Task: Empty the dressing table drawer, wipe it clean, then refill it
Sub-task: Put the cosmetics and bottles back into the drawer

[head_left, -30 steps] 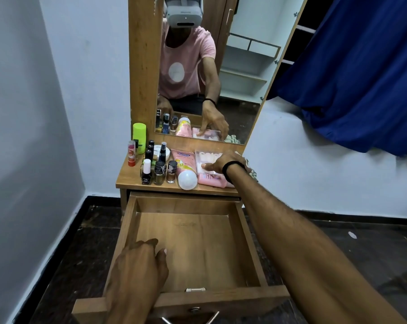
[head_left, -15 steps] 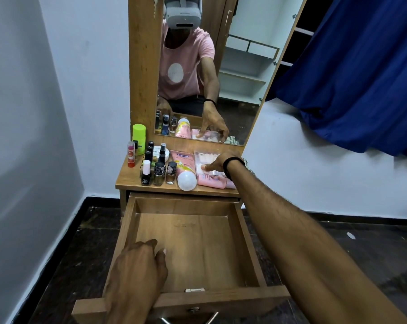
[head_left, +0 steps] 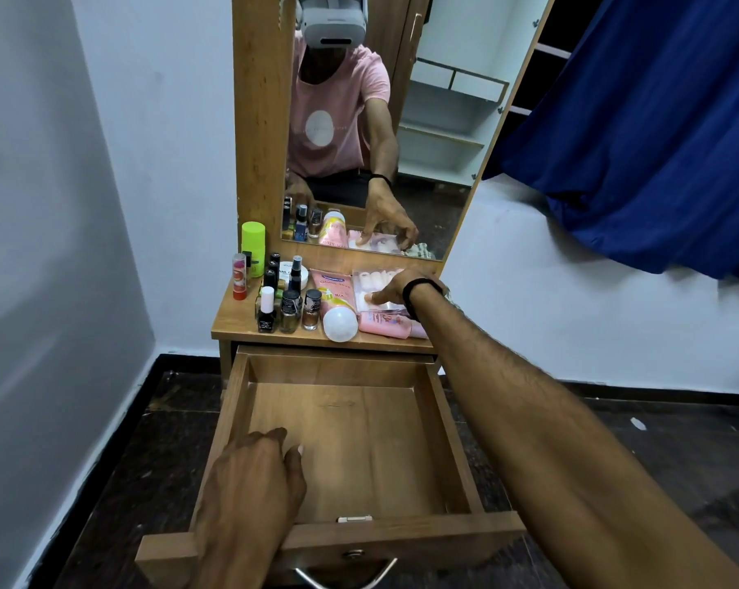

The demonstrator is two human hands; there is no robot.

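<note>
Drawer [head_left: 359, 444]: lower centre of frame, pulled fully out, interior bare wood. Left hand [head_left: 248, 495]: lower left, draped over the drawer's front-left corner, fingers loose, gripping nothing. Right hand [head_left: 395, 287]: centre frame, reaching over the table top [head_left: 231, 323], thumb and fingers closing around a clear nail-set box [head_left: 374, 286]. Just beside the box: pink tube [head_left: 333, 301] with white cap, lying flat. Left of that: cluster of upright nail-polish bottles [head_left: 289, 310]. Green container [head_left: 253, 248] stands behind.
</note>
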